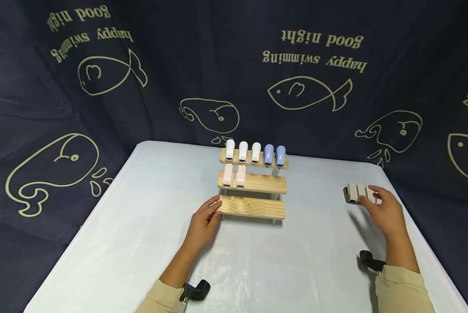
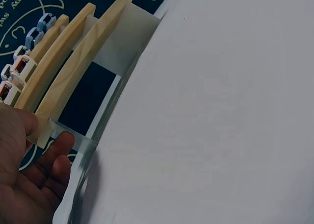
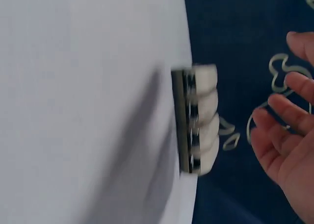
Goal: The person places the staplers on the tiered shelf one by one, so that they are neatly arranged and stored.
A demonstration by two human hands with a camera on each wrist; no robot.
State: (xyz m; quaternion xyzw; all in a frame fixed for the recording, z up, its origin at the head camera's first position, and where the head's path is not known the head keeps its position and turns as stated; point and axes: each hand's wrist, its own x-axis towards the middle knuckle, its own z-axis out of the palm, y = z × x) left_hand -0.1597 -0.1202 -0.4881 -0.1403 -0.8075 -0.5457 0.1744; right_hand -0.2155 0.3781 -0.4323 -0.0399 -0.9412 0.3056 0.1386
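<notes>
Nearest the head camera, see 2 beige sleeves (image 1: 404, 287) reaching in from the bottom, with a black wrist mount (image 1: 196, 291) at each cuff. Beyond the right sleeve, find a row of 4 off-white staplers (image 1: 352, 191) at the far right of the table (image 1: 101, 243). Read the row's long axis as running left to right, with each stapler pointing front to back, dark slotted end toward the person.

Count all 4 in the right wrist view, side by side along a dark grey strip (image 3: 180, 121); from the head view, lose part of the row behind the right hand (image 1: 386, 213). See that hand just above the row, fingers loosely spread and apart from the staplers.

Place the row well apart from the left hand (image 1: 203, 224), to its right across the table. Find that hand bent round the left end of the lowest tier (image 1: 253, 206) of a wooden stand (image 1: 265, 182). See its curled lower fingers, beside a clear support (image 2: 83, 138), in the left wrist view only.

Count on the stand 3 white staplers (image 1: 243, 150), 2 blue staplers (image 1: 281, 155) and, one tier down, 2 pink staplers (image 1: 228, 174).
</notes>
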